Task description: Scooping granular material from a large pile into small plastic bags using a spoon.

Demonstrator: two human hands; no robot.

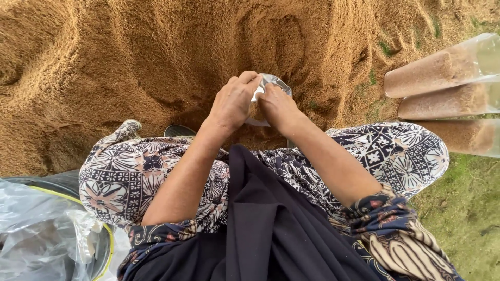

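A small clear plastic bag (268, 96) is held at the centre of the view, just above the knees, by both hands. The left hand (234, 101) is closed over the bag's mouth from nine o'clock, its fingers curled across the top, while the right hand (278, 106) is clasped on the rim from three o'clock, so the thin film is kept gathered and upright; brown material can be seen inside it. A broad heap of brown sawdust-like husk (130, 57) is spread from nine to one o'clock, with a scooped hollow at twelve, right by the bag. At three o'clock three filled clear bags (442, 96) are laid side by side on the mossy ground (463, 208), apparently set apart from the heap. At seven o'clock crumpled clear plastic (41, 229) is kept in a dark tub (104, 250), within reach of the left hand.
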